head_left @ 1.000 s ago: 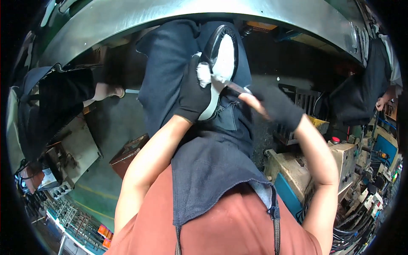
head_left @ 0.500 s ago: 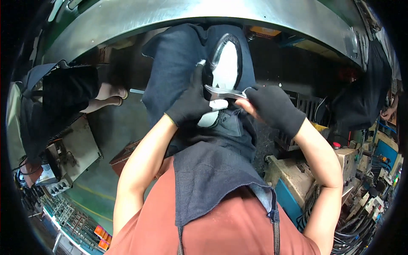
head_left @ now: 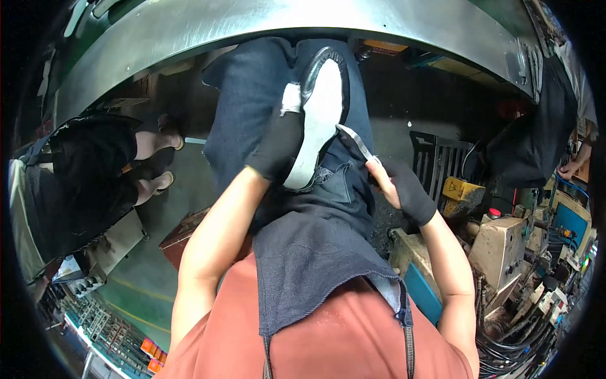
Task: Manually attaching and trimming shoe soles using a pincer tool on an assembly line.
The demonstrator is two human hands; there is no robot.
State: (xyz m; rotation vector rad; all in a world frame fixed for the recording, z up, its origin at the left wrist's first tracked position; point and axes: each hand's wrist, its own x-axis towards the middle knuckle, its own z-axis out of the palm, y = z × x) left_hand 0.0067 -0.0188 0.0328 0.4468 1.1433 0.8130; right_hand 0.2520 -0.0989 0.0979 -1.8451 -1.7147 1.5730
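On my lap lies a shoe (head_left: 324,98) with its white sole side up and a black upper folded round the toe edge. My left hand (head_left: 279,142), in a black glove with white tape on a fingertip, grips the shoe along its left side; the fingers beneath are hidden. To the right of the shoe, my right hand (head_left: 407,191) closes round a curved silver metal tool that looks like pincers (head_left: 357,143). Its glove leaves the thumb bare. The tool's tip points up toward the shoe's right edge, close to it; whether they touch is unclear.
A steel bench edge (head_left: 265,35) curves across beyond my knees. Machinery with a red button (head_left: 494,213) and hoses stands at right, near a yellow box (head_left: 462,189). A reddish-brown box (head_left: 183,237) sits left of my arm. People's legs (head_left: 148,148) show at left.
My right hand has swung down and right, taking the metal tool off the middle of the shoe. My left hand has shifted to the shoe's left side, so more of the white sole shows.
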